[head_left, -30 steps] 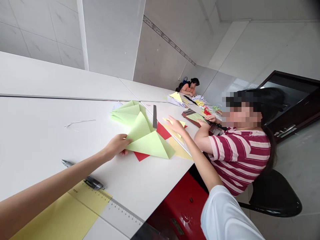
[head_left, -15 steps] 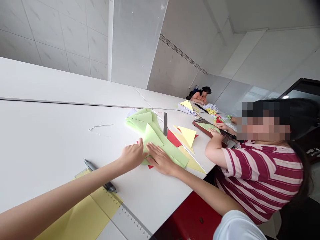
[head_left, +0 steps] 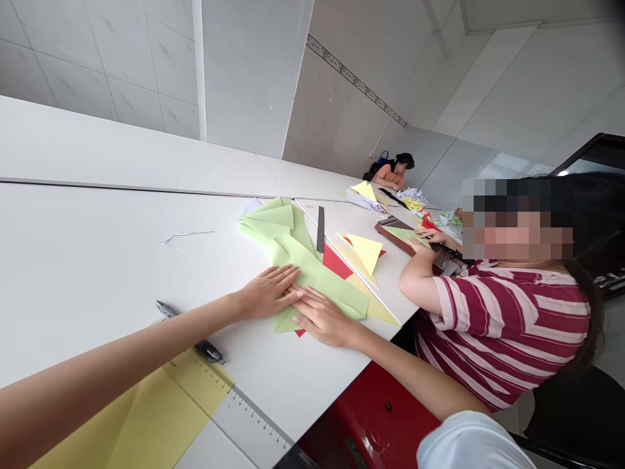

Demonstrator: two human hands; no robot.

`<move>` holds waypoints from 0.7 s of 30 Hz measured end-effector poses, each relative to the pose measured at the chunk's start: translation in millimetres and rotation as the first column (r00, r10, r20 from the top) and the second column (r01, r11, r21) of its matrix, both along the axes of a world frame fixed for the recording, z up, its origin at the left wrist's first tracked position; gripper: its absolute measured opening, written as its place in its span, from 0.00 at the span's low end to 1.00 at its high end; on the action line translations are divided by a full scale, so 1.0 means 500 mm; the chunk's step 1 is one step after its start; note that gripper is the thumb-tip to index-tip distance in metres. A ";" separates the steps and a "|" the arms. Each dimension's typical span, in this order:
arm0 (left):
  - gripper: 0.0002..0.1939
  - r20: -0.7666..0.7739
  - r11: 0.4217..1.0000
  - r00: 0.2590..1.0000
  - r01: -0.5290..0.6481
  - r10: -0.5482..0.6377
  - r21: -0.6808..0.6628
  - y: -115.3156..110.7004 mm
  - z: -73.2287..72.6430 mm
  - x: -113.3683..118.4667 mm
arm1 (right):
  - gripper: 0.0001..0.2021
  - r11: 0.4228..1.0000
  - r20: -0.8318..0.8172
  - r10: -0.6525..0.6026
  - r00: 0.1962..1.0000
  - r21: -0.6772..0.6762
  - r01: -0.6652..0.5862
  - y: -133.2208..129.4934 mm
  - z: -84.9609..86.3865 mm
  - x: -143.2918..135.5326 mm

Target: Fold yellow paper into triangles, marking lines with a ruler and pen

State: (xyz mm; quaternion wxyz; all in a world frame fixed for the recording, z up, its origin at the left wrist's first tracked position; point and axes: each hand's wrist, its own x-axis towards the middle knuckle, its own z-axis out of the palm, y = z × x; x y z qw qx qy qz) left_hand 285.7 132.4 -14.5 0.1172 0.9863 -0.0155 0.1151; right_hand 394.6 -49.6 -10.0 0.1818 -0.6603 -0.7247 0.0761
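Green paper (head_left: 332, 286) lies on the white table with folds in it, and both hands rest flat on top. My left hand (head_left: 266, 291) is on its left part, fingers stretched out and pointing right. Beside it, fingertips touching or overlapping, my right hand (head_left: 325, 317) presses the lower part with its fingers spread. Just behind is a stack of folded green sheets (head_left: 273, 221). A bit of red paper (head_left: 299, 333) peeks out under the near edge.
Left of the hands lie a pen (head_left: 209, 352), a clear ruler (head_left: 258, 410) and yellow paper (head_left: 141, 423). A dark metal strip (head_left: 320, 229) and yellow triangles (head_left: 366, 252) lie behind. A person in a striped shirt (head_left: 502, 326) works at a paper cutter (head_left: 400, 238) on the right.
My left hand has gone from a curled pose at the fold to lying flat on the green paper. The raised green flap now lies lower. The view has shifted slightly.
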 end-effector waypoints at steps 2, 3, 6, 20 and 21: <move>0.26 -0.010 1.000 1.000 -0.019 0.019 0.014 0.027 0.002 0.008 | 0.29 1.000 0.008 -0.002 1.000 -0.028 0.002 -0.015 -0.005 0.001; 0.26 -0.010 0.999 0.999 -0.034 0.034 0.022 0.039 0.003 0.011 | 0.29 0.999 0.012 -0.006 1.000 -0.039 0.006 -0.024 -0.006 0.002; 0.27 0.002 0.995 0.996 -0.088 0.088 0.048 0.066 0.006 0.015 | 0.30 0.998 0.023 -0.024 0.999 -0.059 0.026 -0.050 -0.008 0.001; 0.29 0.097 0.988 0.995 0.000 -0.015 0.154 -0.062 -0.041 -0.042 | 0.17 0.976 0.251 -0.168 0.953 0.178 0.125 -0.021 0.026 -0.001; 0.29 0.102 0.987 0.995 0.007 -0.024 0.161 -0.061 -0.042 -0.043 | 0.16 0.970 0.267 -0.174 0.948 0.212 0.118 -0.014 0.031 0.007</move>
